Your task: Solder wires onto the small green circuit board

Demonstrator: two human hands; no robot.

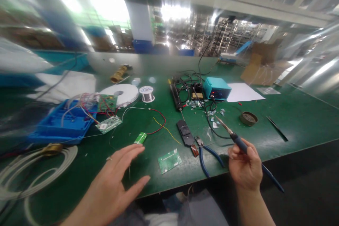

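My right hand (245, 167) is closed round the blue handle of a soldering iron (233, 136), whose tip points up and left toward bits of scrap on the green mat. My left hand (116, 180) hovers open above the mat with its fingers spread, holding nothing. Closest to its fingertips is a small green battery cell (140, 137) with red and yellow wires (161, 123). A small green circuit board (170, 160) lies between my hands. Blue-handled cutters (206, 157) lie just left of my right hand.
A blue plastic housing (63, 122) with wired boards sits at the left. Coiled white tubing (31, 173) lies by the near left edge. A teal soldering station (216, 88), solder spool (146, 94), white tape roll (120, 94), round tin (248, 118) and cardboard box (261, 63) stand farther back.
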